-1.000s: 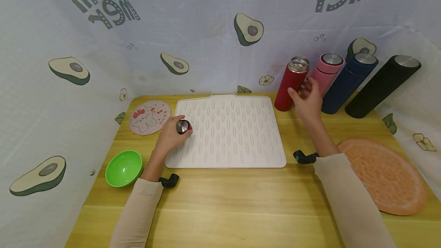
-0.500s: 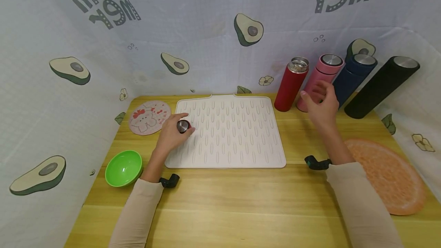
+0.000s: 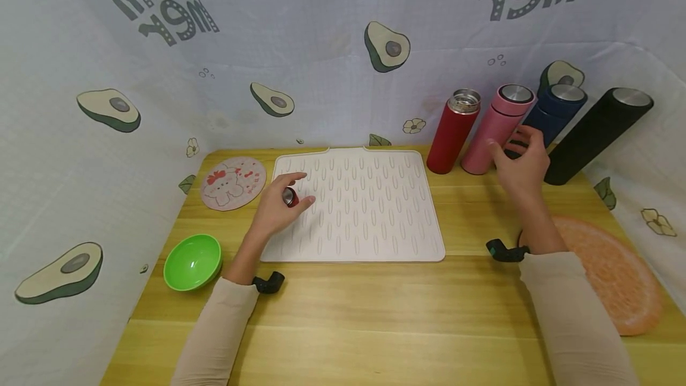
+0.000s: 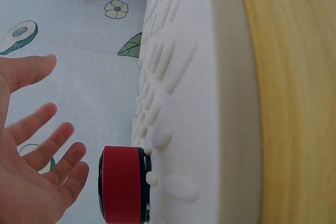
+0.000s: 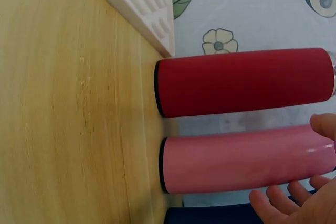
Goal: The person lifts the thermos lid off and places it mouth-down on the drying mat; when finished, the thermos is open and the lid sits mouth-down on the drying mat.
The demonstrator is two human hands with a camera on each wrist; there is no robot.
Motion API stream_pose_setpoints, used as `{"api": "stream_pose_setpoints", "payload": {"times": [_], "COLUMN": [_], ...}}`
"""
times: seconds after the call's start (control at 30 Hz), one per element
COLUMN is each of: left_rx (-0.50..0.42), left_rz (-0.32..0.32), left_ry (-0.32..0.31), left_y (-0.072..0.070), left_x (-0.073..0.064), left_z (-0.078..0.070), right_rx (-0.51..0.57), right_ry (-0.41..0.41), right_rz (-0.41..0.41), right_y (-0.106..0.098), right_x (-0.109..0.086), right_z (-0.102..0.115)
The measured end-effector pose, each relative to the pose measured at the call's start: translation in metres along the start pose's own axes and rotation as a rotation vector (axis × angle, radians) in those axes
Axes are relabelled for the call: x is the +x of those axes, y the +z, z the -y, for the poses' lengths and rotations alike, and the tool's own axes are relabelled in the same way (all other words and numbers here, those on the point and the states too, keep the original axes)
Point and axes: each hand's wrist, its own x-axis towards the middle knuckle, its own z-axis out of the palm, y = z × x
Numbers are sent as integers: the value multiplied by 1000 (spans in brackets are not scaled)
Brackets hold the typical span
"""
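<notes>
A red cap with a metal top (image 3: 290, 197) sits on the white ridged mat (image 3: 370, 207). Around it but apart, my left hand (image 3: 270, 210) has its fingers and thumb spread; the left wrist view shows a gap between the fingertips and the cap (image 4: 123, 184). At the back right stands a lidless red thermos (image 3: 451, 136), its steel mouth bare. Beside it is a pink thermos (image 3: 492, 136) with its lid on. My right hand (image 3: 522, 165) is at the pink thermos, thumb overlapping its right side, fingers loosely bent before the navy thermos (image 3: 560, 109).
A black thermos (image 3: 597, 136) leans in view at the far right. An orange round placemat (image 3: 616, 279) lies under the right forearm. On the left are a green bowl (image 3: 194, 262) and a round cartoon coaster (image 3: 234, 183). A printed cloth (image 3: 332, 88) hangs behind.
My right hand has left the red thermos and moved right, past the pink one. My left hand has let go of the cap, fingers spreading and lifting slightly to the right.
</notes>
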Motion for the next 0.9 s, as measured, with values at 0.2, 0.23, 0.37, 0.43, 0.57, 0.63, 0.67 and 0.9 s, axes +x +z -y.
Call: {"api": "stream_pose_setpoints", "payload": {"times": [0.2, 0.23, 0.37, 0.43, 0.57, 0.63, 0.67, 0.9], "left_rx": [-48, -60, -120, -142, -161, -171, -174, -210], "left_rz": [16, 20, 44, 57, 72, 78, 81, 107], "left_ry": [30, 34, 43, 48, 61, 72, 78, 124], "left_y": [4, 5, 11, 14, 21, 25, 26, 33], "left_x": [3, 3, 7, 9, 13, 16, 17, 19], "left_z": [-6, -7, -10, -13, -18, -21, -22, -28], "right_rx": [37, 56, 107, 120, 138, 141, 141, 149], "right_ry": [47, 53, 84, 104, 137, 146, 149, 115], "right_rz": [38, 51, 89, 94, 89, 86, 82, 32], "right_y": [6, 8, 15, 18, 23, 25, 25, 27], "right_x": [9, 11, 16, 18, 23, 25, 26, 26], "right_z": [-3, -3, -3, -3, -4, -4, -5, -7]}}
